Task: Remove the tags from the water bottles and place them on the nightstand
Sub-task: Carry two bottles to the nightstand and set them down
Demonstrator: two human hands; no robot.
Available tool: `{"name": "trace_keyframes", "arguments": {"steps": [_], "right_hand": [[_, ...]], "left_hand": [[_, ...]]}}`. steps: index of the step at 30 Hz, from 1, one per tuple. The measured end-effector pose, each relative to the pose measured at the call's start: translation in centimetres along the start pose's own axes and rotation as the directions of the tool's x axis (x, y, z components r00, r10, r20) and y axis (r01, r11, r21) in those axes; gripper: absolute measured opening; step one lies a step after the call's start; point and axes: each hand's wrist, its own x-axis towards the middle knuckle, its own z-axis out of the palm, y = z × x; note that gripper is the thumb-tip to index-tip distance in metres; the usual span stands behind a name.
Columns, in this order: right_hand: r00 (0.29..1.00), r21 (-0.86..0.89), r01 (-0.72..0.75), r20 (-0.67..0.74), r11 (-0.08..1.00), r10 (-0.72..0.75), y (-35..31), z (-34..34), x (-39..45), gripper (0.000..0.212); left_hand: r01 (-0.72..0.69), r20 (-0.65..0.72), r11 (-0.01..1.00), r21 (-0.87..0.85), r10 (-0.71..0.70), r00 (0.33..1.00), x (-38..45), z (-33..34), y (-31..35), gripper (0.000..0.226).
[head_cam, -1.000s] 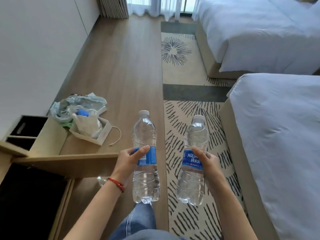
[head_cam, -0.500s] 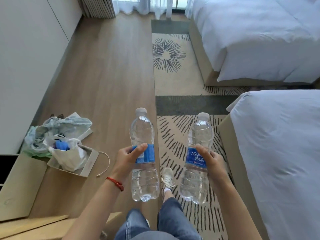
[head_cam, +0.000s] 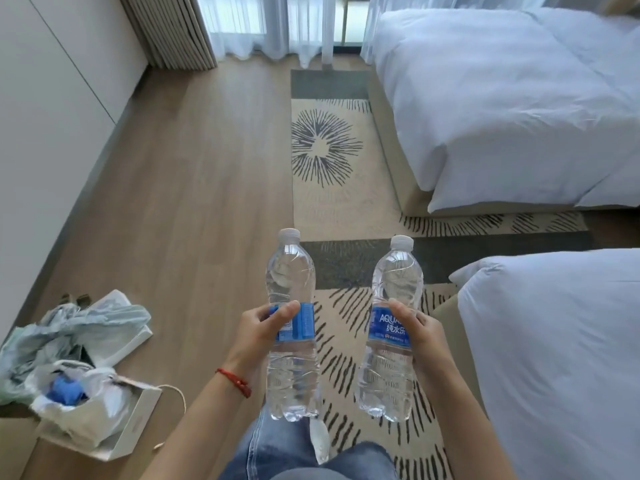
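Early stage: two upright water bottles, left bottle gripped in left hand, right bottle in right hand, carried over the floor beside the bed; blue labels on, nightstand unseen.

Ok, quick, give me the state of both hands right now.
Left hand: closed around the left water bottle at its blue label.
Right hand: closed around the right water bottle at its blue label.
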Motion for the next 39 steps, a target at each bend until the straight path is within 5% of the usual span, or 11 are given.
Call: {"name": "trace_keyframes", "arguments": {"steps": [10,18,30,39], "right_hand": [[0.998,0.065,0.011,-0.065,0.998,-0.006,-8.5,-0.4,17.8,0.037],[0.987,0.104,0.039,-0.159,0.994,-0.023,-16.1,-1.3,30.2,0.045],[0.962,0.184,0.05,-0.275,0.982,0.003,-22.8,-8.5,43.7,0.048],[0.929,0.206,0.083,-0.371,0.975,-0.001,-27.4,-15.6,50.1,0.044]], "left_hand": [[-0.001,0.092,0.999,0.053,-0.004,0.996,20.1,5.2,8.0,0.053],[-0.011,0.18,0.99,0.139,-0.014,0.984,34.6,10.3,16.2,0.07],[0.015,0.285,0.975,0.221,-0.079,0.955,48.6,21.7,22.3,0.014],[-0.006,0.434,0.957,0.288,-0.125,0.892,55.1,32.7,27.1,0.031]]}}
